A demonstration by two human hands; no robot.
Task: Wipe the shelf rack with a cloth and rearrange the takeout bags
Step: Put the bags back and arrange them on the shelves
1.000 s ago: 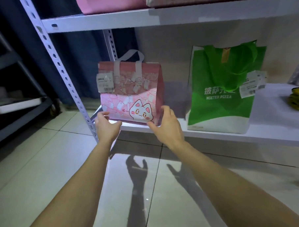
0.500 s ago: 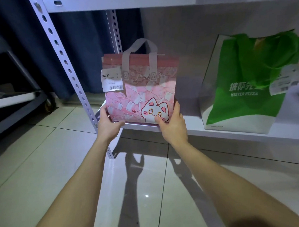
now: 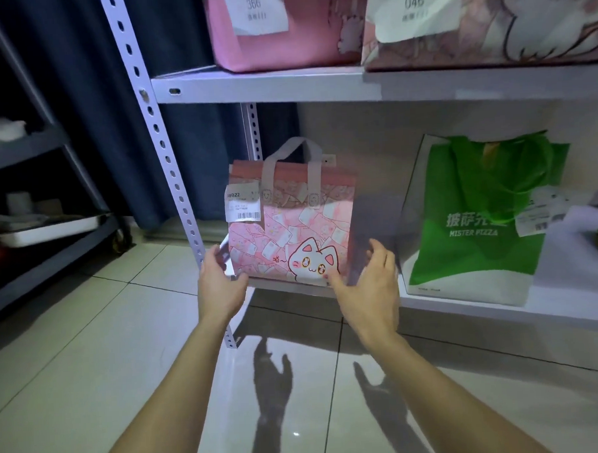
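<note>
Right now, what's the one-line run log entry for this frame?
step: placing pink cat bag | on: lower shelf, left end | left hand: open | right hand: open | green pizza bag: upright

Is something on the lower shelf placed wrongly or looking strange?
The green pizza bag leans back against the wall, its handles slumped and its receipt hanging loose. The pink cat bag stands upright but sits at the shelf's front edge, between the left hand and right hand. Nothing looks spilled or torn.
</note>
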